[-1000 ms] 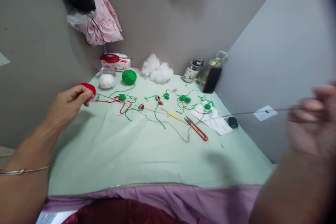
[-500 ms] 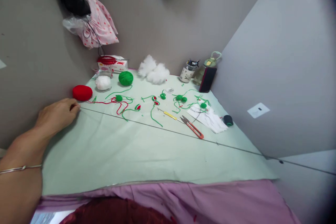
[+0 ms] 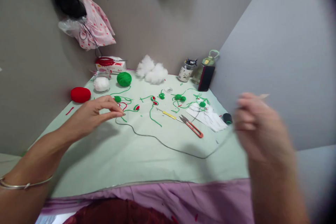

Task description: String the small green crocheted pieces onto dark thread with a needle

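Observation:
My left hand (image 3: 98, 113) hovers over the pale green cloth (image 3: 126, 161), its fingertips pinched on one end of a thin dark thread (image 3: 168, 147). The thread sags across the cloth in a loose curve and rises to my right hand (image 3: 258, 129), which is blurred by motion at the right; its fingers look closed around the other end. A red yarn ball (image 3: 80, 94) lies left of my left hand. Small green and red crocheted pieces (image 3: 157, 98) with loose yarn strands lie just beyond it.
Orange-handled snips (image 3: 193, 127) and a yellow-handled hook (image 3: 169, 114) lie mid-table. White (image 3: 101, 84) and green (image 3: 124, 78) yarn balls, stuffing (image 3: 152, 71), a jar (image 3: 186, 71), a bottle and a phone (image 3: 206, 77) stand at the back. A dark thread spool (image 3: 227, 118) sits by white paper (image 3: 207, 116).
The thread was stretched taut half a second ago with my right hand out of view; now both hands have come inward and the thread hangs slack on the cloth.

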{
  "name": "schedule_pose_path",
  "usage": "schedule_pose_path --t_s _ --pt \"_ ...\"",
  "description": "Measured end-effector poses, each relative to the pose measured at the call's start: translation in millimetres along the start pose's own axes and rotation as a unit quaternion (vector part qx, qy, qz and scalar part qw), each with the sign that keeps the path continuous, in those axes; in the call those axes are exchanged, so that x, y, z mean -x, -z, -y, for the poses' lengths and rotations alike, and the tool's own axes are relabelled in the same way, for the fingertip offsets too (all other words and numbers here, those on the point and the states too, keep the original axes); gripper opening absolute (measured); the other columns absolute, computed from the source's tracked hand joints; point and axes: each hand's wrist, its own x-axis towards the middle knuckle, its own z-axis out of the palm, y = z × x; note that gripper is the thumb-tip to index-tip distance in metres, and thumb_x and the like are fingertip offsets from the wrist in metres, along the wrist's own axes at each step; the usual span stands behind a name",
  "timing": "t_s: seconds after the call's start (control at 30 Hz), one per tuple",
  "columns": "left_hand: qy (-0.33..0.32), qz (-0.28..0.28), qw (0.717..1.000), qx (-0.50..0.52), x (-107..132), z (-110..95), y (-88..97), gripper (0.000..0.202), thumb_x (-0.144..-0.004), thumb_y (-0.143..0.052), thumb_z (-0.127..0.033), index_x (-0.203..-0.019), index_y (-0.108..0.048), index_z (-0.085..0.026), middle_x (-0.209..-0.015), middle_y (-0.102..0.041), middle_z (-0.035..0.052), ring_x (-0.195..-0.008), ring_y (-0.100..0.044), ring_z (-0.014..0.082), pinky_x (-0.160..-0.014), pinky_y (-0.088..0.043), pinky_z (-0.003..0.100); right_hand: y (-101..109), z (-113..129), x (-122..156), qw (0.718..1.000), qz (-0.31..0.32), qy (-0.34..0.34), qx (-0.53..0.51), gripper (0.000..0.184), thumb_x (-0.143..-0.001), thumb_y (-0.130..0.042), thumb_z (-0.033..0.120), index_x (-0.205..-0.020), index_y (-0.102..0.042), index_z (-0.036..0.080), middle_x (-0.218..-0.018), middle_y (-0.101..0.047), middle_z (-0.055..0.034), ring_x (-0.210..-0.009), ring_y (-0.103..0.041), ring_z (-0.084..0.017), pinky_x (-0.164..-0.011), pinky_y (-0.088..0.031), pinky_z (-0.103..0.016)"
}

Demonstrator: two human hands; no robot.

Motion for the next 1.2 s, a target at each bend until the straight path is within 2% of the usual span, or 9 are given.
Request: schedule_pose_path --t_s 0.13,0.23,0.33,0.43,0.6,0.73,0.8,0.93,1.2 --pt "-0.074 0.019 0.997 0.013 -5.3 -34.1 -22.2 0.015 -0.089 -0.071 -0.042 -0.085 -0.080 -0.031 -0.086 -0.064 0.0020 -0.088 -0.058 0.0195 -0.082 -0.044 0.030 -122.2 -40.6 7.0 0.962 0.172 -0.157 -0.139 0.030 -0.089 -0.069 0.048 -0.093 -0.075 0.019 -0.103 -0.075 -0.0085 -0.053 -0.054 -0.007 -0.047 -0.042 -0.023" --pt "-0.096 -0.012 0.995 0.019 -6.3 -42.1 -30.1 0.014 -0.090 -0.069 -0.037 -0.085 -0.080 -0.029 -0.083 -0.063 0.0025 -0.088 -0.058 0.0201 -0.081 -0.045 0.031 -162.1 -55.2 17.4 0.919 0.306 -0.197 -0.153 0.038 -0.091 -0.064 0.053 -0.095 -0.076 0.017 -0.094 -0.074 -0.0083 -0.065 -0.062 -0.011 -0.060 -0.049 -0.025" --pt "-0.069 -0.055 0.996 0.016 -4.6 -36.3 -32.4 0.020 -0.092 -0.066 -0.038 -0.079 -0.074 -0.025 -0.086 -0.062 0.0027 -0.089 -0.057 0.0203 -0.081 -0.044 0.031 -164.3 -56.7 16.4 0.904 0.376 -0.178 -0.096 0.038 -0.093 -0.062 0.052 -0.090 -0.075 0.016 -0.073 -0.065 -0.0018 -0.065 -0.056 -0.011 -0.064 -0.046 -0.025" --pt "0.005 -0.012 0.995 0.101 -1.3 -27.0 -37.3 0.029 -0.094 -0.061 -0.042 -0.073 -0.066 -0.022 -0.083 -0.059 0.0023 -0.084 -0.054 0.0194 -0.079 -0.045 0.031 -158.7 -56.9 10.5 0.930 0.351 -0.108 0.027 0.031 -0.096 -0.060 0.043 -0.087 -0.074 0.017 -0.065 -0.053 0.0026 -0.059 -0.044 -0.010 -0.058 -0.036 -0.024" --pt "0.122 -0.030 0.899 0.420 -0.8 -22.8 -57.2 0.032 -0.091 -0.062 -0.045 -0.073 -0.062 -0.020 -0.079 -0.058 0.0035 -0.080 -0.056 0.0184 -0.080 -0.051 0.034 -166.1 -72.4 18.7 0.926 0.334 0.083 0.156 0.028 -0.101 -0.052 0.033 -0.084 -0.070 0.019 -0.078 -0.064 -0.0032 -0.074 -0.056 -0.015 -0.072 -0.042 -0.027" --pt "0.068 -0.063 0.962 0.258 -0.1 -22.7 -71.1 0.023 -0.091 -0.065 -0.042 -0.088 -0.075 -0.022 -0.094 -0.070 0.0066 -0.093 -0.061 0.0223 -0.089 -0.050 0.037 -169.6 -76.4 28.1 0.900 0.342 0.178 0.203 0.027 -0.102 -0.046 0.031 -0.091 -0.069 0.020 -0.083 -0.067 -0.0065 -0.078 -0.057 -0.018 -0.075 -0.042 -0.029" --pt "-0.037 -0.088 0.988 0.124 2.3 -19.4 -74.6 0.020 -0.093 -0.063 -0.036 -0.094 -0.078 -0.023 -0.096 -0.071 0.0072 -0.095 -0.061 0.0231 -0.089 -0.048 0.037 -165.4 -71.7 25.7 0.915 0.329 0.148 0.182 0.027 -0.102 -0.048 0.031 -0.089 -0.068 0.020 -0.082 -0.067 -0.0051 -0.076 -0.057 -0.016 -0.074 -0.042 -0.028" --pt "-0.159 -0.106 0.981 0.011 6.9 -9.9 -75.8 0.016 -0.094 -0.063 -0.022 -0.095 -0.079 -0.024 -0.086 -0.069 0.0044 -0.084 -0.060 0.0195 -0.081 -0.045 0.034 -152.9 -62.7 14.2 0.940 0.310 0.034 0.139 0.030 -0.100 -0.053 0.035 -0.078 -0.065 0.019 -0.067 -0.055 0.0016 -0.063 -0.045 -0.012 -0.063 -0.035 -0.025" --pt "-0.004 -0.152 0.981 0.121 8.0 -16.7 -80.5 0.012 -0.078 -0.080 -0.028 -0.069 -0.073 -0.025 -0.080 -0.056 -0.0010 -0.083 -0.055 0.0175 -0.083 -0.042 0.032 -150.4 -67.0 11.0 0.938 0.336 -0.035 0.076 0.031 -0.098 -0.055 0.037 -0.078 -0.065 0.016 -0.062 -0.039 0.0054 -0.058 -0.031 -0.008 -0.056 -0.026 -0.024"
